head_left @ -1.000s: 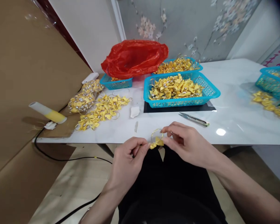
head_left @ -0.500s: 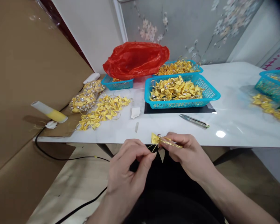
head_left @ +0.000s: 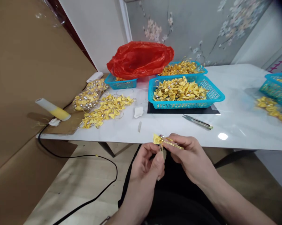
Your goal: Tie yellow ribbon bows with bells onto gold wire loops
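Observation:
A small yellow ribbon flower (head_left: 156,139) with a silver bead is held up just in front of the table's near edge. My right hand (head_left: 190,154) pinches it at its base, a doubled gold cord (head_left: 174,144) lying across the fingers. Just below the flower, my left hand (head_left: 145,175) is closed on thin yellow strands (head_left: 161,147) hanging from it. The fingertips hide where the strands end. Beyond my hands, thread snips (head_left: 197,122) lie on the white table (head_left: 117,132).
A blue basket (head_left: 186,105) heaped with yellow flowers stands ahead, more baskets behind and at right. Loose flowers (head_left: 108,109) and bagged ones (head_left: 86,98) lie left, near a thread cone (head_left: 53,110). A red plastic bag (head_left: 141,59) sits at the back. A black cable (head_left: 103,187) crosses the floor.
My left hand has moved right and closer to the flower, drawing the strands from slanting left to hanging downward. My right hand keeps its hold. The view has shifted slightly.

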